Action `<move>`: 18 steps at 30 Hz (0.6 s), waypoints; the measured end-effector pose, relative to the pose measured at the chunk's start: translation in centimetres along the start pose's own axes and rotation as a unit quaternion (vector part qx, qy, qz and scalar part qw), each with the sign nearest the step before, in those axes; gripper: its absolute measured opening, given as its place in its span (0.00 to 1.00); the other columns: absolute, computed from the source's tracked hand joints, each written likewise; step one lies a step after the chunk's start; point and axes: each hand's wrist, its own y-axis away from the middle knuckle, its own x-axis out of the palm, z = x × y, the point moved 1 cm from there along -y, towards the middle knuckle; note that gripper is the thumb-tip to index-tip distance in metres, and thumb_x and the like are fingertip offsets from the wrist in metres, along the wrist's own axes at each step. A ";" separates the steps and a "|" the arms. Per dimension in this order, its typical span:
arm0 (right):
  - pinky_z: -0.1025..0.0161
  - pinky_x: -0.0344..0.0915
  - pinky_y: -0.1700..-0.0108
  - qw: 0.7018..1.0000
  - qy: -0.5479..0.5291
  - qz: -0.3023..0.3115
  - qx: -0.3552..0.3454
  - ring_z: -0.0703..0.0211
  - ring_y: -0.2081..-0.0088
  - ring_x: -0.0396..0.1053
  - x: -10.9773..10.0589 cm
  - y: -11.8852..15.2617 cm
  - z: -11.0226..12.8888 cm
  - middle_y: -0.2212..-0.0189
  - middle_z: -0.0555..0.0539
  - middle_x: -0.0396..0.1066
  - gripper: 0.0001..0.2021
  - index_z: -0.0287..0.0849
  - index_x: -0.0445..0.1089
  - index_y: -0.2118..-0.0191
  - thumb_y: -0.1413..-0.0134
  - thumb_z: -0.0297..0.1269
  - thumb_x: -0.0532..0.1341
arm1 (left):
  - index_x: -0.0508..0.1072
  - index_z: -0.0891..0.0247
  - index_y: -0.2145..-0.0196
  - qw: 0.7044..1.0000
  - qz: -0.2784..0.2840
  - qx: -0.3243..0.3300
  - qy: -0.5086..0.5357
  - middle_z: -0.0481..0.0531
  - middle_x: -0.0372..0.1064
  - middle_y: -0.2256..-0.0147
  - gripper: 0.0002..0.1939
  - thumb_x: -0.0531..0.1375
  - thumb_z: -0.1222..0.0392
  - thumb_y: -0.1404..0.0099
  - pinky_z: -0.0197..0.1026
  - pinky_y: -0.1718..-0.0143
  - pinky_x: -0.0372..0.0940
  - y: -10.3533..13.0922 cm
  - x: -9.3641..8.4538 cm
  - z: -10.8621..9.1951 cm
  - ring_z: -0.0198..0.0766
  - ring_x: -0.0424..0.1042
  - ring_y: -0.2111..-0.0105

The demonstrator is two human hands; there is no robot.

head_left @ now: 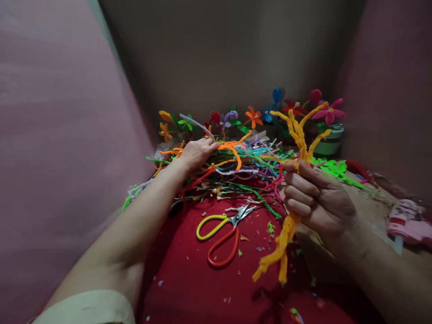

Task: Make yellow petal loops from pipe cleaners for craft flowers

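A bundle of yellow-orange pipe cleaners (285,236) is in my right hand (313,193). My fingers are closed round its middle, with several ends fanning out above the fist and others hanging below. Farther off on the left, my left hand (200,153) is at the heap of loose coloured pipe cleaners (256,157). Its fingertips close on some orange pipe cleaners (232,147), which stick out to the right. Scissors (232,225) with one yellow and one red handle lie partly spread on the red cloth (189,279), between my arms.
Pipe-cleaner flowers (254,117) in several colours stand along the back, with a pale green pot (330,140) at the right. A pink hot glue gun (407,220) lies far right. Bright green pipe-cleaner pieces (337,170) lie behind my right hand. Fuzzy scraps dot the cloth. Pinkish walls rise on both sides.
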 end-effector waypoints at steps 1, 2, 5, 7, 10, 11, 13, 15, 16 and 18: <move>0.71 0.36 0.87 1.000 0.000 0.002 0.000 0.70 0.84 0.30 0.0 0.0 0.0 0.86 0.58 0.38 0.12 0.40 0.68 0.66 0.40 0.38 0.50 | 0.63 0.55 0.48 1.000 -0.009 0.009 -0.007 0.56 0.66 0.56 0.19 0.45 0.63 0.34 0.38 0.71 0.62 -0.1 -0.1 0.3 0.43 0.67 0.58; 0.71 0.36 0.87 1.000 0.001 0.002 0.000 0.70 0.84 0.30 0.1 0.1 0.0 0.86 0.58 0.38 0.11 0.40 0.68 0.66 0.41 0.38 0.51 | 0.64 0.55 0.48 1.000 -0.018 0.016 -0.014 0.56 0.67 0.57 0.19 0.45 0.63 0.34 0.38 0.72 0.62 -0.3 -0.1 0.7 0.43 0.67 0.59; 0.71 0.35 0.87 1.000 0.006 0.001 -0.004 0.70 0.85 0.30 0.3 0.3 -0.1 0.86 0.58 0.38 0.09 0.41 0.68 0.66 0.42 0.39 0.53 | 0.65 0.56 0.49 0.998 -0.037 0.025 -0.036 0.56 0.68 0.59 0.18 0.45 0.63 0.34 0.39 0.74 0.61 -0.8 -0.4 1.6 0.43 0.67 0.60; 0.71 0.35 0.87 1.000 0.007 -0.001 -0.006 0.70 0.85 0.30 0.5 0.4 -0.1 0.86 0.58 0.37 0.09 0.41 0.68 0.66 0.43 0.39 0.53 | 0.65 0.57 0.50 0.998 -0.045 0.027 -0.044 0.55 0.69 0.60 0.17 0.46 0.62 0.34 0.39 0.74 0.61 -1.2 -0.5 2.0 0.44 0.67 0.59; 0.70 0.34 0.88 1.000 0.015 -0.011 -0.008 0.70 0.85 0.30 0.5 0.4 -0.1 0.87 0.58 0.37 0.10 0.42 0.68 0.67 0.43 0.40 0.53 | 0.66 0.57 0.50 0.997 -0.052 0.025 -0.041 0.56 0.69 0.59 0.17 0.46 0.59 0.34 0.39 0.74 0.61 -1.6 -0.3 2.3 0.44 0.67 0.59; 0.70 0.34 0.88 1.000 0.021 -0.016 -0.009 0.70 0.85 0.29 0.4 0.4 -0.1 0.87 0.58 0.37 0.10 0.42 0.69 0.67 0.43 0.40 0.53 | 0.66 0.58 0.50 0.997 -0.055 0.024 -0.039 0.56 0.69 0.58 0.17 0.46 0.58 0.34 0.39 0.74 0.60 -1.7 -0.2 2.4 0.44 0.68 0.59; 0.70 0.34 0.88 0.999 0.035 -0.025 -0.013 0.70 0.85 0.29 0.2 0.3 -0.1 0.86 0.58 0.36 0.10 0.43 0.69 0.67 0.43 0.41 0.54 | 0.65 0.58 0.50 0.997 -0.057 0.024 -0.036 0.56 0.69 0.58 0.17 0.46 0.57 0.34 0.40 0.74 0.60 -1.9 -0.2 2.7 0.45 0.68 0.59; 0.70 0.34 0.88 0.998 0.043 -0.031 -0.015 0.70 0.85 0.28 0.1 0.3 -0.1 0.86 0.58 0.36 0.10 0.44 0.69 0.66 0.43 0.41 0.54 | 0.65 0.58 0.49 0.998 -0.054 0.026 -0.030 0.57 0.69 0.58 0.18 0.46 0.57 0.34 0.40 0.73 0.61 -2.0 -0.3 3.1 0.45 0.67 0.59; 0.70 0.34 0.88 0.998 0.043 -0.032 -0.015 0.70 0.85 0.28 0.1 0.3 -0.1 0.86 0.58 0.36 0.09 0.43 0.70 0.66 0.43 0.41 0.54 | 0.65 0.58 0.49 0.998 -0.051 0.027 -0.025 0.57 0.68 0.58 0.18 0.46 0.56 0.34 0.40 0.72 0.61 -2.0 -0.3 3.3 0.45 0.67 0.59; 0.70 0.33 0.88 0.999 0.038 -0.032 -0.013 0.70 0.85 0.28 0.1 0.3 -0.2 0.87 0.58 0.36 0.10 0.43 0.70 0.66 0.44 0.41 0.55 | 0.64 0.58 0.49 0.999 -0.045 0.028 -0.011 0.57 0.68 0.57 0.19 0.46 0.53 0.34 0.41 0.70 0.62 -1.9 -0.1 3.3 0.45 0.67 0.57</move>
